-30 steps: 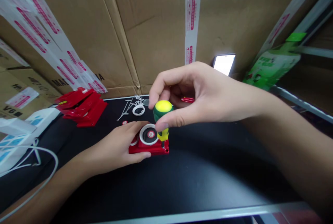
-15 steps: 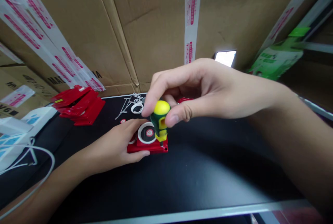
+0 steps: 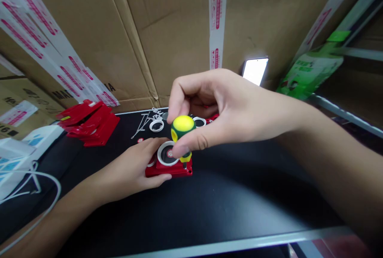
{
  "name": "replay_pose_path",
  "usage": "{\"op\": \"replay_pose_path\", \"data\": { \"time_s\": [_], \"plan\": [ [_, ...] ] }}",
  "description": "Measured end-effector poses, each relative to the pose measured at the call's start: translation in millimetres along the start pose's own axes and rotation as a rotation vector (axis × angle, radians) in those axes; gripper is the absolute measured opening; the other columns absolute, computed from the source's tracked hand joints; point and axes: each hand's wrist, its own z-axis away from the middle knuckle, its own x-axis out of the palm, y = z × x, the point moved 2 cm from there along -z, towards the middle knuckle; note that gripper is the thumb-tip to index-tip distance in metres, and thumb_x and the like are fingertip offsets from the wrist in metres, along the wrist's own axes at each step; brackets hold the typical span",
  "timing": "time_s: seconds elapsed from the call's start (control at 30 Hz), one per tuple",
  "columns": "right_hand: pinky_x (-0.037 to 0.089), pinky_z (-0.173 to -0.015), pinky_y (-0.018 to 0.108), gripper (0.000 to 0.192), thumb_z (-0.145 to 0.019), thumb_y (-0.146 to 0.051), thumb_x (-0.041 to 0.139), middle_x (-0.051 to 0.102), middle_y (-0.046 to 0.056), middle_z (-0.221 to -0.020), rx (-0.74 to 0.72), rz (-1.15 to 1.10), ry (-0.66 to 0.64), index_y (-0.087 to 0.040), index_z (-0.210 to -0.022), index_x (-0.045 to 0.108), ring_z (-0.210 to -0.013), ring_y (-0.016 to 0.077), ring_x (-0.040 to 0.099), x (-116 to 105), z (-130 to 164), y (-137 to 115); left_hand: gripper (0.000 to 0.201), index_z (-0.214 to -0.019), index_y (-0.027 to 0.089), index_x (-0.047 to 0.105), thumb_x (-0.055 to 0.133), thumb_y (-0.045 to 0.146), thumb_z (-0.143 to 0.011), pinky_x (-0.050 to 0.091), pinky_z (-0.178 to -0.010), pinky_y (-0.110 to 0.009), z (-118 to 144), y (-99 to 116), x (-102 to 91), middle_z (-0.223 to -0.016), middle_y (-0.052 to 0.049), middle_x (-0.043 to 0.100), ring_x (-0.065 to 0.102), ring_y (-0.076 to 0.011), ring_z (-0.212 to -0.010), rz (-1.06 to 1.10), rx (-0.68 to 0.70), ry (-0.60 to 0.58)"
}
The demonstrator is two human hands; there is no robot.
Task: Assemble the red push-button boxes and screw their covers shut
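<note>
My right hand (image 3: pixel 206 110) pinches a stubby screwdriver (image 3: pixel 183 125) with a yellow and dark green handle. The screwdriver points down, its short shaft meeting the right end of a red plastic casing (image 3: pixel 176 171). My left hand (image 3: pixel 146 162) is wrapped round the left end of that casing on the black table, thumb along its near side. A white ring (image 3: pixel 159 155) with a dark centre and a small red-and-white emblem sits on top of the casing. Part of a second ring shows beside my left fingers. The screwdriver's tip and any screw under it are too small to make out.
Red plastic parts (image 3: pixel 89 124) are stacked at the left, beside a white power strip (image 3: pixel 18 162) with a cable. White rings (image 3: pixel 156 125) and thin white pieces lie behind. A lit phone (image 3: pixel 255 71) leans against cardboard (image 3: pixel 179 30); a green bottle (image 3: pixel 312 66) stands right.
My right fingers have turned the screwdriver handle, and its yellow-rimmed hole now faces left. My left hand keeps its hold on the casing. The view has shifted slightly.
</note>
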Motion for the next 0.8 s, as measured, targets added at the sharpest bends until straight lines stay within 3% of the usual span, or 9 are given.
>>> {"op": "replay_pose_path", "data": {
  "time_s": [0.2, 0.33, 0.43, 0.53, 0.67, 0.8],
  "plan": [
    [0.042, -0.059, 0.027, 0.038, -0.088, -0.031, 0.093, 0.063, -0.005, -0.078, -0.029, 0.252, 0.159, -0.021, -0.086, 0.057, -0.069, 0.0094, 0.053, 12.3, 1.0, -4.4, 0.06, -0.147, 0.026, 0.062, 0.08, 0.047, -0.094, 0.063, -0.107, -0.053, -0.7, -0.4, 0.8, -0.14, -0.012, 0.078, 0.078, -0.0382, -0.123, 0.004, 0.009, 0.0],
    [0.034, -0.061, 0.029, 0.036, -0.089, -0.022, 0.083, 0.05, -0.006, -0.074, -0.098, 0.425, 0.276, -0.023, -0.082, 0.048, -0.071, 0.0114, 0.043, 24.1, -1.4, -2.3, 0.06, -0.148, 0.026, 0.061, 0.08, 0.045, -0.094, 0.063, -0.108, -0.052, -1.4, 0.7, 0.6, -0.139, -0.011, 0.078, 0.078, -0.0374, -0.123, 0.015, 0.023, 0.005],
    [0.034, -0.063, 0.029, 0.036, -0.091, -0.02, 0.078, 0.048, -0.006, -0.076, -0.134, 0.47, 0.294, -0.024, -0.08, 0.044, -0.074, 0.0121, 0.043, 26.5, -2.1, -2.0, 0.057, -0.145, 0.026, 0.065, 0.08, 0.045, -0.093, 0.062, -0.11, -0.054, -1.2, 0.2, 1.1, -0.138, -0.011, 0.079, 0.078, -0.0389, -0.123, 0.008, 0.019, 0.017],
    [0.038, -0.063, 0.025, 0.039, -0.095, -0.026, 0.082, 0.051, -0.006, -0.078, -0.096, 0.376, 0.121, -0.023, -0.083, 0.045, -0.076, 0.0115, 0.047, 19.7, 0.5, -3.8, 0.062, -0.147, 0.027, 0.064, 0.082, 0.045, -0.091, 0.059, -0.116, -0.058, -0.9, 0.0, 1.4, -0.14, -0.012, 0.079, 0.077, -0.0396, -0.127, 0.003, 0.021, 0.033],
    [0.05, -0.07, 0.022, 0.025, -0.095, -0.024, 0.088, 0.072, 0.001, -0.1, -0.051, 0.105, -0.184, -0.017, -0.105, 0.066, -0.086, 0.0114, 0.062, 1.1, 6.1, -4.4, 0.063, -0.151, 0.029, 0.061, 0.083, 0.045, -0.094, 0.056, -0.119, -0.059, -1.3, 1.7, 0.8, -0.149, -0.011, 0.076, 0.077, -0.0382, -0.127, -0.001, 0.0, 0.013],
    [0.057, -0.086, 0.023, 0.019, -0.099, -0.01, 0.079, 0.078, 0.01, -0.12, -0.167, -0.102, -0.319, -0.011, -0.118, 0.077, -0.107, 0.0155, 0.073, -12.7, 6.0, 2.0, 0.062, -0.15, 0.026, 0.061, 0.081, 0.046, -0.096, 0.061, -0.113, -0.052, -1.2, 2.8, 0.5, -0.146, -0.011, 0.077, 0.078, -0.0374, -0.126, -0.045, 0.012, -0.007]
  ]
}}
